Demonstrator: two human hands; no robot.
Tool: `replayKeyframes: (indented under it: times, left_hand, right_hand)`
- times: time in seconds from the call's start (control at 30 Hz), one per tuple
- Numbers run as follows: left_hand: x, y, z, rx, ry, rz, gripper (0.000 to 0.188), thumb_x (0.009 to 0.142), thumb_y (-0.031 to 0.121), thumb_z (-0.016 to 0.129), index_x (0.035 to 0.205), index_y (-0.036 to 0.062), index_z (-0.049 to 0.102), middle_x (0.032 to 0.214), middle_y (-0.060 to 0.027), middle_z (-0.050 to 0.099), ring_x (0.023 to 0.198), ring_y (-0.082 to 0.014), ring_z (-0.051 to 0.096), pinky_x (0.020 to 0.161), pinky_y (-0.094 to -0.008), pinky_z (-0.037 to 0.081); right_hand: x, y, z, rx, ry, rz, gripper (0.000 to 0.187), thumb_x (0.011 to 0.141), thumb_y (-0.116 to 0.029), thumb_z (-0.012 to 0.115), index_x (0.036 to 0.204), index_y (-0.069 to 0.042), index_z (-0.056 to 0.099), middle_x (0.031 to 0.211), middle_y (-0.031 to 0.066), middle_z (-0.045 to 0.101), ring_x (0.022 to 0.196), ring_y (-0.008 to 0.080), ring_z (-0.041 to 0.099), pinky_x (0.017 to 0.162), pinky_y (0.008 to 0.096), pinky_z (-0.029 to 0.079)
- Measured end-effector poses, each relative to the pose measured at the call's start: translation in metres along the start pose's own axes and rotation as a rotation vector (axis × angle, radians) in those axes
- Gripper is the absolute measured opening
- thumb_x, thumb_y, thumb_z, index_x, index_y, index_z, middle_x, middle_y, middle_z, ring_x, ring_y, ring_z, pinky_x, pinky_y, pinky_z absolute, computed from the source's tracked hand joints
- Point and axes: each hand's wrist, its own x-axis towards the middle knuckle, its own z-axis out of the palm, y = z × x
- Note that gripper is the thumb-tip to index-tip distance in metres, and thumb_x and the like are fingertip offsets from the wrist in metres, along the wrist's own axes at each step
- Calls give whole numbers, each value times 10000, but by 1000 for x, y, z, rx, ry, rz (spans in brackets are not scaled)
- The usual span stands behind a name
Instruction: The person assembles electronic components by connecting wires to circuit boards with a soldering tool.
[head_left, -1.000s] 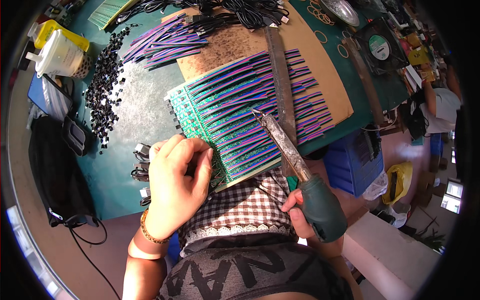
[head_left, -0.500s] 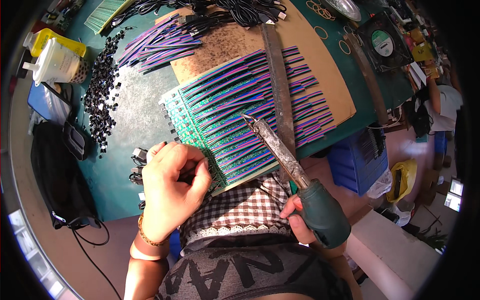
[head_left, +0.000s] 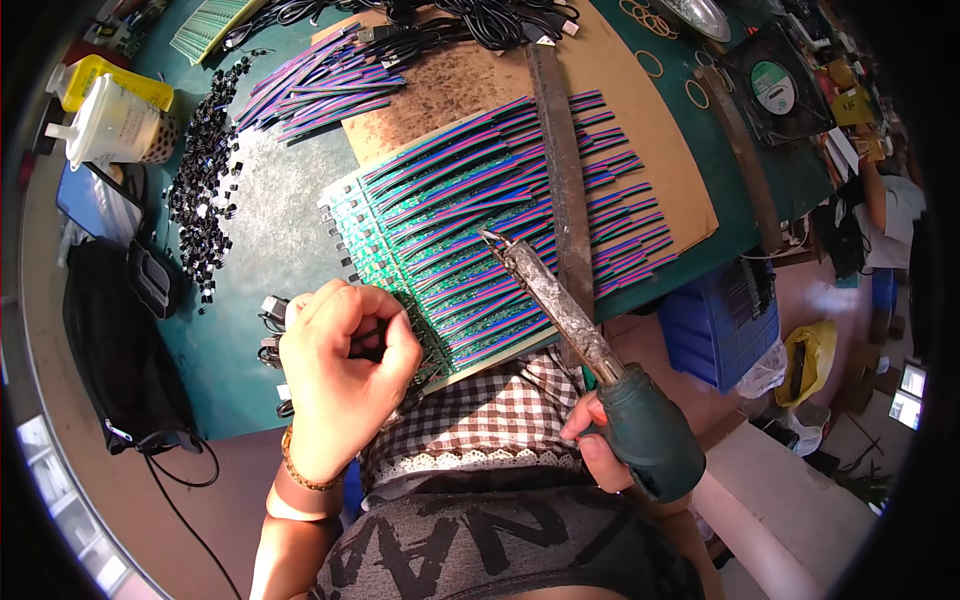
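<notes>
My left hand (head_left: 340,375) is closed, fingers curled inward, at the near left corner of a green circuit board panel (head_left: 362,238). Whatever its fingertips hold is hidden from view. In my right hand (head_left: 594,446) is a soldering iron (head_left: 655,435) with a dark green handle. Its metal shaft points up and left, with the tip over the panel. Rows of striped flat ribbon wires (head_left: 450,245) run rightward from the panel. A flat metal bar (head_left: 560,150) lies across the wires.
Small black connectors (head_left: 200,190) lie heaped at left, near a lidded plastic cup (head_left: 120,125). Loose ribbon wires (head_left: 310,90) and black cables (head_left: 490,22) lie at the back. A fan (head_left: 775,85) stands at far right, and a blue crate (head_left: 715,325) is below the table's right edge.
My left hand has turned and shifted very slightly at the panel's corner. The soldering iron stays in nearly the same place over the wires.
</notes>
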Motion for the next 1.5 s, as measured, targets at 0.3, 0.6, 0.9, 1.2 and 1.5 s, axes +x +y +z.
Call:
replayKeyframes:
  times: [0.3,0.6,0.9,1.2,1.5]
  left_hand:
    - [7,5,-1,72,-77,-42,133,656,46,678,650,83,551,541,5,469,493,-149,458,631,-294,345]
    - [5,0,1,48,-46,-55,138,653,41,669,631,84,540,496,12,466,471,-146,458,655,-296,359]
    - [3,-1,1,23,-38,-82,146,658,42,665,628,88,530,494,20,465,469,-144,454,667,-300,354]
    - [5,1,2,67,-40,-53,150,660,40,665,625,78,525,489,15,457,461,-141,448,651,-304,351]
    - [3,-3,4,7,-21,-57,142,660,35,665,623,69,532,484,0,459,444,-145,444,619,-299,345]
  right_hand:
    - [-32,29,3,-100,54,-41,242,789,52,592,1029,56,558,832,138,607,684,199,600,621,332,515]
    - [-6,11,-6,128,-178,227,168,827,-111,629,955,-4,611,868,78,643,746,167,626,668,280,503]
    - [-16,15,-3,331,-249,461,246,962,-141,489,1081,27,623,1036,109,654,880,151,648,744,266,543]
    - [-2,9,-7,281,-197,267,122,785,-76,635,884,-9,609,765,67,623,684,162,617,618,272,501]
    - [-13,18,6,-183,-54,7,210,778,-167,678,936,-35,637,824,64,644,676,190,622,629,296,500]
